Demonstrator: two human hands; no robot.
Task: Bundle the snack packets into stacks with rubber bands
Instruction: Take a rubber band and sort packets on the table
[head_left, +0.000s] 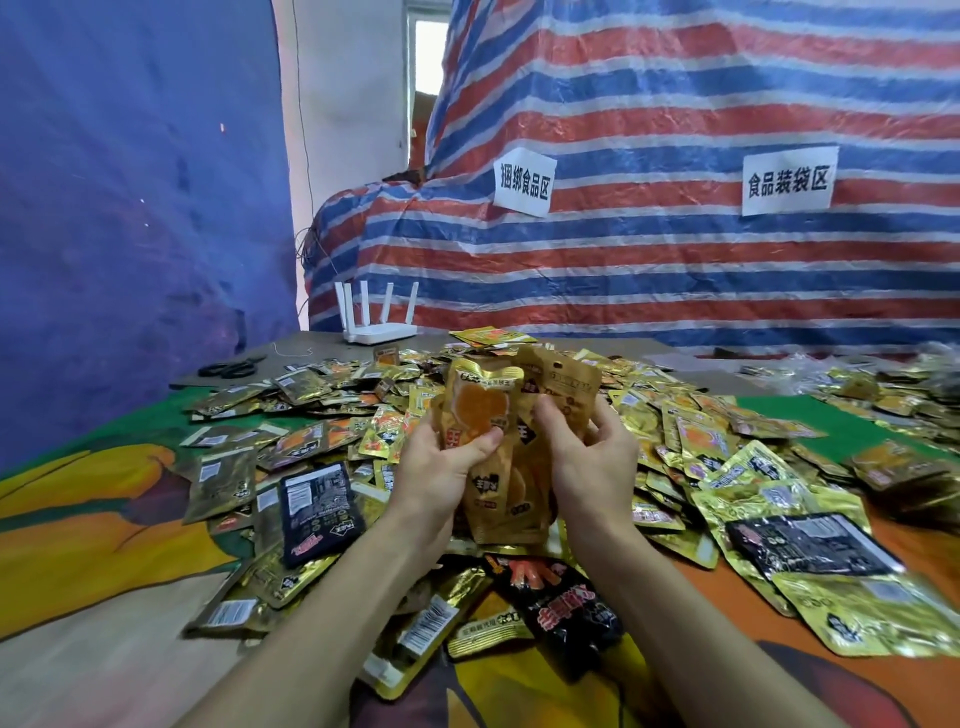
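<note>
My left hand (445, 467) grips a fanned stack of gold snack packets (493, 415), thumb pressed across the front packet with its orange picture. My right hand (592, 457) holds the same stack from the right, fingers curled round the back packets. The stack is upright above a big loose pile of gold packets (675, 431) that covers the table. A few black packets lie in the pile: one at the left (319, 506), one in front (561, 603), one at the right (810, 545). No rubber band is visible.
Black scissors (231, 368) lie at the far left of the table. A white router (382, 322) with antennas stands behind the pile. A striped tarp (675, 249) with two paper signs rises at the back. Colourful cloth (104, 519) covers the table.
</note>
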